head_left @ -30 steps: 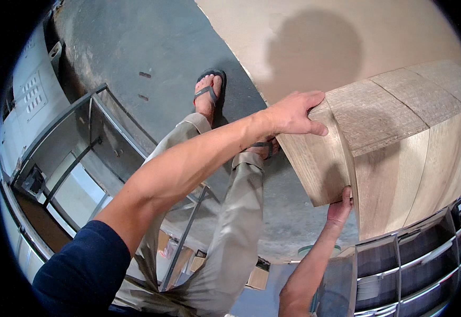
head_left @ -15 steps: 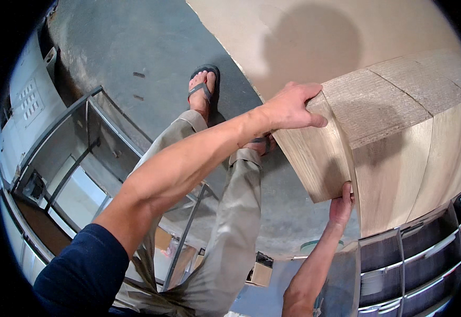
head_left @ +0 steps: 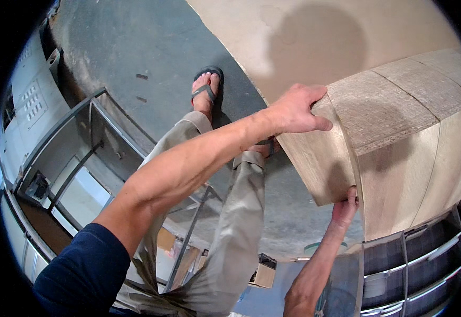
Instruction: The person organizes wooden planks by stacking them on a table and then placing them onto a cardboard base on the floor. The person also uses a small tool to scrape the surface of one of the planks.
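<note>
A light wood-grain board stands on edge at the left end of a row of similar wood-grain panels. My left hand is closed over its upper corner, thumb on the near side and fingers reaching over the edge. Lower down, my right hand grips the bottom corner of the same board, thumb pointing up; its other fingers are mostly hidden behind the wood. The panels' upper faces look rougher and greyer than their near sides.
Beyond the panels lies a large beige sheet on the grey floor. A metal-framed rack stands at the left, beside a pale vented cabinet. Dark shelving with compartments fills the lower right. A small cardboard box sits near my legs.
The whole view has shifted slightly, so everything sits a little further right and lower. Both hands keep the same hold on the board.
</note>
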Tool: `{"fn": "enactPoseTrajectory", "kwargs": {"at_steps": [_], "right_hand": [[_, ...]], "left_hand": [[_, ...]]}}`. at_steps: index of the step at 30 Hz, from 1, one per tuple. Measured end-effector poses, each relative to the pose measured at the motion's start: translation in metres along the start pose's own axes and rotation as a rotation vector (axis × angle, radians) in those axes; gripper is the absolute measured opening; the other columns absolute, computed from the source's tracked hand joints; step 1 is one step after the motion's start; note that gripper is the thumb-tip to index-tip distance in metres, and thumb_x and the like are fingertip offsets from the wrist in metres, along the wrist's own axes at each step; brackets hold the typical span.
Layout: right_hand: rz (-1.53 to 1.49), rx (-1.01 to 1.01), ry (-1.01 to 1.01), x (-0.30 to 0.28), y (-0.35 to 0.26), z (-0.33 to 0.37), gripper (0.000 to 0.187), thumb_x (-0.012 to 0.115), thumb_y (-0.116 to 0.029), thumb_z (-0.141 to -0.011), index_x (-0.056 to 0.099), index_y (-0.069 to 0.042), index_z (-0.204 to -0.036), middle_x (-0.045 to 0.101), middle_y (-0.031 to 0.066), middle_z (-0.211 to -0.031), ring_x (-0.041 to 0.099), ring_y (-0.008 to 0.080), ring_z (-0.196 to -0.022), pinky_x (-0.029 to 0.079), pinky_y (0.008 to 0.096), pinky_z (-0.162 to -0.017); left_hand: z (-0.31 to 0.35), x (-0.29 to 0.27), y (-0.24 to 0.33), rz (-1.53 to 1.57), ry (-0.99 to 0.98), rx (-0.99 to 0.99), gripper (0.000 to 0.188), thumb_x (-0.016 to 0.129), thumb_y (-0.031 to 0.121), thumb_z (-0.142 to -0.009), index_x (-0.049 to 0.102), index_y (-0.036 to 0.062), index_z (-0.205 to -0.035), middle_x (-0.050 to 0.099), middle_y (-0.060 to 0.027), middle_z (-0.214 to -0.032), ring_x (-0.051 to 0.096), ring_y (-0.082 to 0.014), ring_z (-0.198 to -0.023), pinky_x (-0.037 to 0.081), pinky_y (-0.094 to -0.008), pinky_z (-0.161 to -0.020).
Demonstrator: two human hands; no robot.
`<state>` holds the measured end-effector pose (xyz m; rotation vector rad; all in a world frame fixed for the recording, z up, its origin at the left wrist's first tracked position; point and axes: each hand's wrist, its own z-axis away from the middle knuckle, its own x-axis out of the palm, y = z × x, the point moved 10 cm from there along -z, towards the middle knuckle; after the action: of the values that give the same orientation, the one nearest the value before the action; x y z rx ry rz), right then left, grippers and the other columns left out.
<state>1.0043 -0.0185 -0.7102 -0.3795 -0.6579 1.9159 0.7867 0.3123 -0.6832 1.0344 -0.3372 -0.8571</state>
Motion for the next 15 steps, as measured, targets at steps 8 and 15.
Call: {"fn": "enactPoseTrajectory", "kwargs": {"at_steps": [8,15], "right_hand": [[0.056,0.018,0.023,-0.003,0.0,-0.002,0.05,0.074,-0.02,-0.08,0.053,-0.011,-0.124,0.055,0.0041,-0.125,0.05,0.0213,-0.115,0.04,0.0424,-0.102],[0.147,0.041,-0.03,0.018,0.007,0.026,0.062,0.074,-0.029,-0.081,0.043,-0.009,-0.132,0.046,0.0061,-0.135,0.042,0.0233,-0.123,0.038,0.0448,-0.102]], "left_hand": [[-0.004,0.005,-0.007,0.013,0.004,-0.007,0.047,0.073,0.033,-0.066,0.056,0.0015,-0.097,0.059,-0.0167,-0.101,0.051,-0.0383,-0.099,0.043,-0.0453,-0.088],[0.038,-0.027,0.003,-0.048,0.22,0.049,0.059,0.074,0.035,-0.069,0.052,0.0009,-0.112,0.056,-0.0192,-0.108,0.054,-0.0376,-0.096,0.044,-0.0441,-0.087]]}}
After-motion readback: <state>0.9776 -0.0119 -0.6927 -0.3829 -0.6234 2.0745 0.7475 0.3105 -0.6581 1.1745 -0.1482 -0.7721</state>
